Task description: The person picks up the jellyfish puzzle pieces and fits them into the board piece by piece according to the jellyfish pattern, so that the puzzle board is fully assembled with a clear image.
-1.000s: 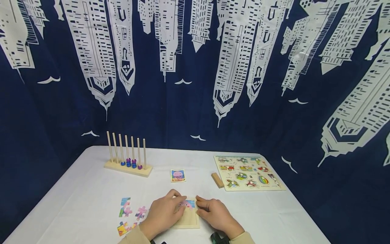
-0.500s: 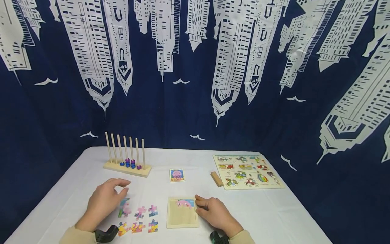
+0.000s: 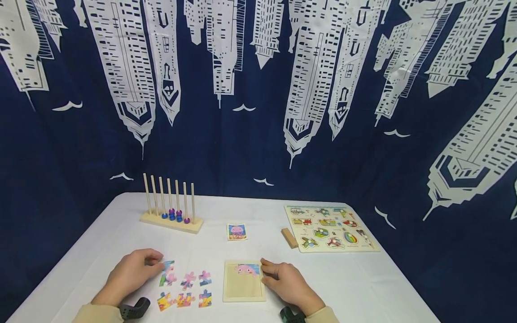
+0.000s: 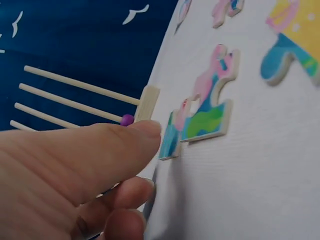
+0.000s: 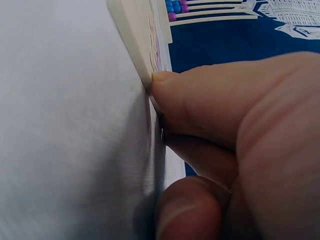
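Observation:
My left hand (image 3: 131, 273) hovers at the far left of the loose jigsaw pieces, fingers loosely curled. Its thumb tip is beside a blue-and-pink jigsaw piece (image 4: 171, 137); whether they touch cannot be told. Against that piece lies a pink-and-green jigsaw piece (image 4: 207, 120). To their right are several more loose pieces, among them a pink one (image 3: 188, 280) and a yellow one (image 3: 164, 301). With thumb and fingers, my right hand (image 3: 288, 285) touches the right edge of a square wooden puzzle tray (image 3: 244, 299). Pink-and-blue pieces (image 3: 247, 269) sit in the tray's upper right corner.
Behind the tray lies a small picture card (image 3: 236, 232). A bead abacus (image 3: 171, 221) stands at the back left. A wooden block (image 3: 289, 238) lies beside a picture peg board (image 3: 331, 229) at the back right. A dark blue curtain (image 3: 226, 148) hangs behind the table.
My left hand has left the tray and moved left to the loose pieces, then lowered beside the blue-and-pink jigsaw piece. The right hand has stayed at the tray's edge.

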Demonstrator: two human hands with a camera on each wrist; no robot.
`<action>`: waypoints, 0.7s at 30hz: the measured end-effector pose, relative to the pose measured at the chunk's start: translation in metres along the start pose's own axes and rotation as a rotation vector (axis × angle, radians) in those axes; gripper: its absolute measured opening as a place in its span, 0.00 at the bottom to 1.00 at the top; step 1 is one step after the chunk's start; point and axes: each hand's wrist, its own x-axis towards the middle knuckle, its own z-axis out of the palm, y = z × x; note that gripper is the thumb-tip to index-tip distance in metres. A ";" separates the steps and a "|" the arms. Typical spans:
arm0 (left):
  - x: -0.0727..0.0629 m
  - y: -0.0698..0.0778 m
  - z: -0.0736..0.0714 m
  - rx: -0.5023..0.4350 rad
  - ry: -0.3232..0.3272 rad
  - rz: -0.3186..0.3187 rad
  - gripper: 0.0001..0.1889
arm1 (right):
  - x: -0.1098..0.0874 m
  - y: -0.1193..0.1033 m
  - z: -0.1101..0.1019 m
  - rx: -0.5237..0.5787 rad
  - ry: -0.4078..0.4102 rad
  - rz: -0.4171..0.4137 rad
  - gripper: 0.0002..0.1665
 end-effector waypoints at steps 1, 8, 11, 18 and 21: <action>0.000 0.002 0.000 0.003 -0.005 -0.002 0.20 | 0.000 -0.001 0.000 0.002 0.002 0.003 0.25; -0.001 0.005 0.003 0.019 -0.009 -0.005 0.15 | -0.001 -0.003 0.001 0.017 -0.002 0.022 0.25; -0.001 0.005 0.003 0.011 -0.007 -0.011 0.13 | 0.000 -0.003 0.001 0.015 0.000 0.020 0.24; -0.001 0.003 0.001 0.006 0.011 -0.025 0.13 | 0.000 -0.003 0.001 0.006 0.001 0.011 0.24; 0.000 0.000 0.001 -0.004 0.025 -0.019 0.10 | 0.000 -0.002 0.001 0.005 0.000 0.013 0.24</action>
